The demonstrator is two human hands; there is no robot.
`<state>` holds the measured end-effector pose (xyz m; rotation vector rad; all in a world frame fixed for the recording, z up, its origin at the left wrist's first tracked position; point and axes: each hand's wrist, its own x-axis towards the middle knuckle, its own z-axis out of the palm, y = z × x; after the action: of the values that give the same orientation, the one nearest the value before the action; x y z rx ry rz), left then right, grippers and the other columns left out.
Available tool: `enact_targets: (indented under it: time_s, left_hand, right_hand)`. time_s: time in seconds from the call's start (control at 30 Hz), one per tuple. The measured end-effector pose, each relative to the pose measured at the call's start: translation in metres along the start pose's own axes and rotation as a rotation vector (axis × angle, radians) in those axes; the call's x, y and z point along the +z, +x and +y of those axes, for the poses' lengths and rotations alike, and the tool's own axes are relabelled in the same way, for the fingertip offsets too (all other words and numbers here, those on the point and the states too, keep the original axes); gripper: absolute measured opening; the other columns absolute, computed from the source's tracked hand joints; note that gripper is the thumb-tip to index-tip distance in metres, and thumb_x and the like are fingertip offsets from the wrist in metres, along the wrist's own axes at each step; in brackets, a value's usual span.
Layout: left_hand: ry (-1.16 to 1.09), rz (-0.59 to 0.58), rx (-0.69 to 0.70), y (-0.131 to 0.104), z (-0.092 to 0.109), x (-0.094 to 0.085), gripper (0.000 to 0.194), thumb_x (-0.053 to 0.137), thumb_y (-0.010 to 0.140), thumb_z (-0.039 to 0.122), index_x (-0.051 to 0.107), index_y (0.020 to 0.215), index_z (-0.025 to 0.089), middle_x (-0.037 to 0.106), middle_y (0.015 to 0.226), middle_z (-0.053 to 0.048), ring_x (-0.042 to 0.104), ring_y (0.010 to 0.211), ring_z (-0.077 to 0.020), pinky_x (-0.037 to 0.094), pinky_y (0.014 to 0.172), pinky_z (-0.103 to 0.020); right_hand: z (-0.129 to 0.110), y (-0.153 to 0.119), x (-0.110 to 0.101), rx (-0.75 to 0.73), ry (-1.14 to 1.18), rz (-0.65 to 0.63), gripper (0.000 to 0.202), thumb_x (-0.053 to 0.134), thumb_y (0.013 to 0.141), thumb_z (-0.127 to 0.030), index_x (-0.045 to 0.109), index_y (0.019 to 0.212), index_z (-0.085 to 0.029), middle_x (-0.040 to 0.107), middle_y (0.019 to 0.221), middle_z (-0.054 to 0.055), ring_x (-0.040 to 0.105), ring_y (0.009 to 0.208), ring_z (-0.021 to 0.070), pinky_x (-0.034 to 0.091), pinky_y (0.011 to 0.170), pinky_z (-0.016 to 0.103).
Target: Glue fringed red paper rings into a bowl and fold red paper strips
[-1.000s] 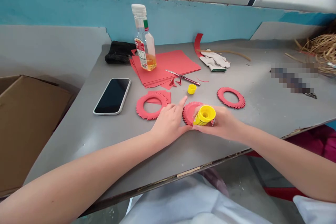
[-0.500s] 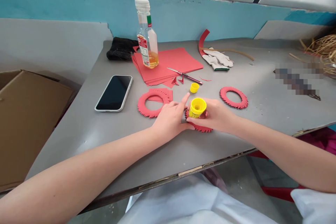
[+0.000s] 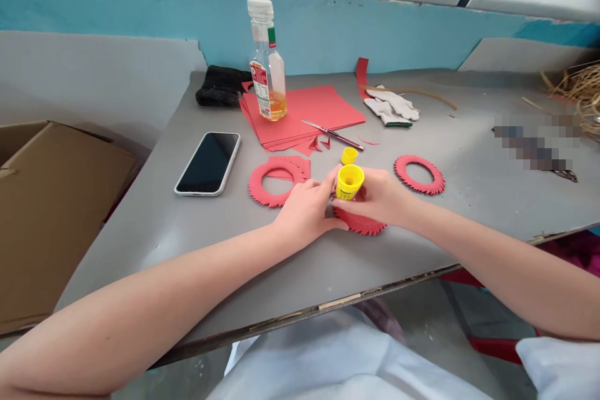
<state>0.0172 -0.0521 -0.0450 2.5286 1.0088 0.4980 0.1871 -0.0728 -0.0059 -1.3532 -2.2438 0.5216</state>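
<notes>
My right hand (image 3: 387,195) is closed around a yellow glue stick (image 3: 350,183), its hollow base facing up. The stick's lower end is hidden by my fingers, over a red toothed paper ring (image 3: 364,225). My left hand (image 3: 307,203) lies on the left side of that ring, thumb and index finger apart; the thumb touches its edge. Just beyond my hands stands the yellow glue cap (image 3: 349,155). A second toothed ring (image 3: 262,184) lies to the left, partly over red paper scraps, and a third (image 3: 419,175) lies to the right.
Behind are a stack of red paper (image 3: 309,112), a craft knife (image 3: 335,135) and a glass bottle (image 3: 269,69) of amber liquid. A phone (image 3: 209,164) lies left, white gloves (image 3: 391,106) at the back. The table's worn front edge (image 3: 342,304) runs near my body.
My right hand and the glue stick have shifted slightly away from me over the ring, showing more of its near right part. My left index finger has come closer to the stick.
</notes>
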Motion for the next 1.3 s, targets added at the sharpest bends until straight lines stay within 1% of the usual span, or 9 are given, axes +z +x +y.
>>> enact_targets:
  time_s: [0.2, 0.27, 0.47, 0.6, 0.77, 0.97, 1.17, 1.23, 1.3]
  left_hand:
    - [-0.021, 0.014, -0.044, 0.0, 0.0, 0.003, 0.1, 0.067, 0.07, 0.043, 0.002, 0.142, 0.019, 0.063, 0.098, -0.004, 0.051, 0.094, -0.0237, 0.037, 0.079, -0.033]
    - [-0.016, 0.022, -0.034, -0.001, 0.0, 0.004, 0.101, 0.066, 0.071, 0.042, -0.001, 0.142, 0.019, 0.063, 0.099, -0.004, 0.051, 0.095, -0.024, 0.037, 0.079, -0.033]
    - [0.003, -0.002, -0.029, 0.0, 0.0, 0.001, 0.08, 0.069, 0.067, 0.045, 0.03, 0.133, 0.021, 0.061, 0.101, -0.004, 0.052, 0.095, -0.0253, 0.039, 0.077, -0.033]
    - [-0.007, 0.001, -0.029, 0.0, 0.001, 0.001, 0.086, 0.068, 0.068, 0.046, 0.023, 0.137, 0.021, 0.061, 0.103, -0.005, 0.052, 0.097, -0.0254, 0.038, 0.078, -0.034]
    - [-0.013, 0.016, -0.026, 0.0, 0.0, 0.003, 0.094, 0.066, 0.071, 0.041, 0.008, 0.142, 0.019, 0.063, 0.102, -0.004, 0.051, 0.096, -0.024, 0.038, 0.079, -0.034]
    - [0.005, -0.017, -0.004, 0.0, 0.001, -0.001, 0.081, 0.067, 0.07, 0.045, 0.026, 0.136, 0.023, 0.061, 0.107, -0.005, 0.052, 0.097, -0.0248, 0.039, 0.081, -0.034]
    - [-0.042, -0.032, -0.072, 0.001, 0.004, -0.002, 0.112, 0.071, 0.067, 0.045, -0.008, 0.142, 0.019, 0.061, 0.113, -0.005, 0.049, 0.102, -0.0256, 0.037, 0.084, -0.035]
    - [-0.052, -0.039, -0.068, 0.001, 0.003, -0.001, 0.114, 0.071, 0.067, 0.046, -0.011, 0.141, 0.02, 0.06, 0.115, -0.004, 0.048, 0.103, -0.0256, 0.036, 0.085, -0.036]
    - [-0.05, -0.037, -0.072, 0.0, 0.003, -0.001, 0.114, 0.071, 0.067, 0.047, -0.012, 0.141, 0.02, 0.06, 0.116, -0.004, 0.048, 0.103, -0.0254, 0.036, 0.085, -0.035]
  right_hand:
    - [-0.01, -0.019, -0.008, 0.063, 0.001, -0.103, 0.015, 0.06, 0.074, -0.034, 0.055, 0.076, -0.02, 0.058, 0.064, -0.001, 0.047, 0.054, 0.0112, 0.035, 0.05, 0.024]
    - [-0.012, -0.021, -0.008, 0.059, -0.011, -0.112, 0.016, 0.06, 0.074, -0.034, 0.053, 0.075, -0.02, 0.056, 0.063, -0.002, 0.047, 0.054, 0.0112, 0.035, 0.05, 0.024]
    - [-0.001, 0.0, 0.002, -0.001, -0.033, 0.024, 0.013, 0.06, 0.071, -0.029, 0.053, 0.078, -0.02, 0.056, 0.066, -0.002, 0.047, 0.055, 0.0111, 0.037, 0.054, 0.024]
    - [-0.001, -0.001, 0.002, 0.01, -0.038, 0.075, 0.014, 0.06, 0.071, -0.029, 0.052, 0.079, -0.021, 0.055, 0.065, -0.003, 0.047, 0.055, 0.0112, 0.036, 0.053, 0.024]
    - [-0.012, -0.015, -0.003, -0.002, -0.001, -0.069, 0.015, 0.059, 0.074, -0.03, 0.048, 0.072, -0.021, 0.051, 0.059, -0.004, 0.045, 0.049, 0.0094, 0.035, 0.05, 0.023]
    - [-0.006, -0.003, 0.002, -0.002, -0.028, 0.028, 0.013, 0.061, 0.072, -0.029, 0.052, 0.076, -0.02, 0.055, 0.065, -0.002, 0.05, 0.056, 0.012, 0.039, 0.054, 0.025]
    - [-0.003, -0.001, -0.021, 0.235, 0.284, 0.298, 0.029, 0.069, 0.066, -0.038, 0.056, 0.086, -0.022, 0.063, 0.085, 0.004, 0.059, 0.073, 0.0189, 0.048, 0.058, 0.031]
    - [-0.001, -0.004, -0.031, 0.255, 0.42, 0.287, 0.035, 0.07, 0.065, -0.038, 0.054, 0.092, -0.023, 0.063, 0.092, 0.005, 0.06, 0.076, 0.0196, 0.05, 0.059, 0.032]
    - [0.002, -0.006, -0.035, 0.275, 0.519, 0.194, 0.037, 0.07, 0.066, -0.037, 0.053, 0.095, -0.022, 0.062, 0.095, 0.005, 0.061, 0.074, 0.0185, 0.052, 0.06, 0.033]
